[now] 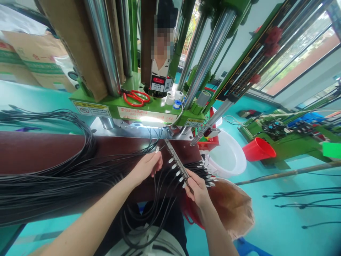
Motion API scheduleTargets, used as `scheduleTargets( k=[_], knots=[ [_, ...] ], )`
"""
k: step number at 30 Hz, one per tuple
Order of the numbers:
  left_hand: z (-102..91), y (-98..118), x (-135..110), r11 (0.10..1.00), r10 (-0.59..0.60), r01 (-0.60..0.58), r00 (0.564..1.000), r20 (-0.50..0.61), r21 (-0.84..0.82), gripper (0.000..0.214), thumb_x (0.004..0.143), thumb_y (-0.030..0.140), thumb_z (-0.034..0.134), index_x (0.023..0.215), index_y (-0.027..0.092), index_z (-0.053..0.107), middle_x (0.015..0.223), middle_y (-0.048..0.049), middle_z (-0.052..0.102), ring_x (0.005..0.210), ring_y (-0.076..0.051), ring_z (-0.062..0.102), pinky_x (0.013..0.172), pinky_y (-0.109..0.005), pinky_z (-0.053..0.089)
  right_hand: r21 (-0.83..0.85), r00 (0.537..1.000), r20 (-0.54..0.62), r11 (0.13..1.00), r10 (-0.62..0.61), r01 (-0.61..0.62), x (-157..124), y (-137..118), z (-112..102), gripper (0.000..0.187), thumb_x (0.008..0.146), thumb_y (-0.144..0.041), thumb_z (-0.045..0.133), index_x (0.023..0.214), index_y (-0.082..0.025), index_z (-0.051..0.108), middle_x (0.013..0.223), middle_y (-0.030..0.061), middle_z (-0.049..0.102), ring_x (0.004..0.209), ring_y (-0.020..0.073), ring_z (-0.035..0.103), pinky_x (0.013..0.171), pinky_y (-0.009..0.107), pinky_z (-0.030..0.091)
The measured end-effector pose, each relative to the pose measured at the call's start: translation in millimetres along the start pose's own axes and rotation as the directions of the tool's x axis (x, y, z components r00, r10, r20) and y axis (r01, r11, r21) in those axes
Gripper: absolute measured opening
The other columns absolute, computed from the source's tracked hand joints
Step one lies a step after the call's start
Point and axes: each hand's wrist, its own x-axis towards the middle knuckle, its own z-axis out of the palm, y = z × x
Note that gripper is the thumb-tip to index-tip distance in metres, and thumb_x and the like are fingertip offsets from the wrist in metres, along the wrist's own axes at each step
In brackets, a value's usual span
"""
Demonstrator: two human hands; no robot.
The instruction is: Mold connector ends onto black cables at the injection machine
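My left hand (pixel 149 164) pinches a black cable near its small silver connector end (pixel 157 149), which points up. In my right hand (pixel 196 186) is the near end of a long metal fixture bar (pixel 174 156), tilted away toward the machine. Several cable plugs (pixel 178 173) sit in a row along the bar, and their black cables (pixel 160 192) loop down over my lap. The connector in my left hand is apart from the bar, to its left. Just beyond the bar's far end stands the green press machine (pixel 149 110), with a lit gap at its base.
Long bundles of black cable (pixel 53 188) cover the brown table (pixel 112 142) on the left. Red-handled scissors (pixel 135 98) lie on the machine. To the right are a white tub (pixel 227 153), a red bucket (pixel 259 149) and a brown paper bag (pixel 234 206). A person stands behind the machine.
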Motion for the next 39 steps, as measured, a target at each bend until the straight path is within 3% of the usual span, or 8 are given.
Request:
scheduleTargets(
  k=[5,12,20,23,26,29,31,39],
  knots=[
    [0.8,-2.1,-3.8,0.99,-0.123,0.111,0.982,0.145,0.085,0.044,0.079,0.054,0.038,0.054,0.018,0.034,0.043,0.007,0.031,0.035,-0.005,0.026,0.033,-0.018,0.016,0.004,1.0,0.013,1.0,0.015,-0.015,-0.7,-4.9,2.1,0.04,0.081,-0.038,0.055,0.117,-0.021,0.057,0.052,-0.0039,0.049,0.031,0.0,0.029,0.03,0.014,0.018],
    [0.6,-1.6,-0.5,0.978,-0.173,0.149,0.971,0.167,0.149,0.047,0.078,0.056,0.038,0.051,0.018,0.033,0.042,0.0066,0.031,0.035,-0.004,0.025,0.033,-0.018,0.015,-0.049,0.996,0.084,0.999,0.027,-0.023,-0.3,-12.2,2.3,0.042,0.081,-0.039,0.054,0.118,-0.02,0.055,0.054,-0.0034,0.05,0.031,-0.0004,0.029,0.029,0.014,0.017],
    [-2.7,-0.5,-1.5,0.991,-0.1,0.082,0.978,0.185,0.107,0.048,0.078,0.054,0.037,0.046,0.019,0.029,0.038,0.0069,0.026,0.034,-0.005,0.024,0.036,-0.021,0.016,-0.167,0.989,0.132,0.985,0.063,-0.041,0.8,-12.4,3.0,0.044,0.081,-0.04,0.054,0.12,-0.021,0.053,0.057,-0.0045,0.041,0.038,0.0013,0.03,0.033,0.015,0.022],
    [-2.3,-2.1,-3.5,0.971,-0.039,0.004,0.989,0.14,0.24,0.049,0.08,0.053,0.031,0.046,0.019,0.03,0.039,0.0054,0.029,0.038,-0.007,0.027,0.042,-0.023,0.023,-0.198,0.983,0.15,0.977,0.106,-0.075,1.8,-23.1,4.0,0.042,0.081,-0.037,0.051,0.12,-0.019,0.053,0.055,-0.0056,0.04,0.037,0.0015,0.028,0.033,0.016,0.021],
    [-5.7,0.4,-13.6,0.828,-0.002,-0.05,0.996,0.093,0.558,0.048,0.081,0.053,0.03,0.049,0.018,0.04,0.049,0.0009,0.046,0.048,-0.011,0.042,0.052,-0.025,0.028,-0.27,0.953,0.232,0.955,0.193,-0.127,3.6,-36.5,2.9,0.041,0.078,-0.024,0.051,0.118,-0.019,0.054,0.055,-0.0051,0.044,0.04,0.0025,0.03,0.036,0.016,0.022],
    [-13.4,3.6,-29.1,0.586,0.005,-0.034,0.999,0.038,0.81,0.046,0.081,0.051,0.03,0.056,0.019,0.051,0.062,-0.0042,0.059,0.06,-0.018,0.053,0.059,-0.027,0.03,-0.404,0.905,0.349,0.91,0.244,-0.09,9.5,-46.9,-1.3,0.045,0.07,-0.014,0.052,0.114,-0.02,0.057,0.07,-0.0019,0.055,0.049,0.0041,0.038,0.041,0.016,0.026],
    [-19.9,4.2,-38.0,0.506,0.005,-0.021,1.0,0.021,0.862,0.043,0.081,0.05,0.031,0.059,0.019,0.053,0.065,-0.0045,0.061,0.062,-0.018,0.055,0.059,-0.027,0.03,-0.497,0.876,0.376,0.864,0.302,-0.085,18.5,-53.7,-5.2,0.042,0.071,-0.016,0.051,0.113,-0.02,0.057,0.069,-0.0026,0.055,0.048,0.0042,0.038,0.041,0.016,0.026],
    [-46.9,9.7,-46.6,0.621,0.176,-0.088,0.984,-0.029,0.779,0.032,0.082,0.046,0.035,0.064,0.02,0.043,0.058,0.003,0.05,0.056,-0.013,0.045,0.057,-0.024,0.029,-0.798,0.833,0.363,0.601,0.418,0.046,98.0,-89.9,-6.5,0.033,0.071,-0.022,0.054,0.104,-0.017,0.06,0.057,-0.0053,0.051,0.041,0.0055,0.04,0.04,0.017,0.031]
  ],
)
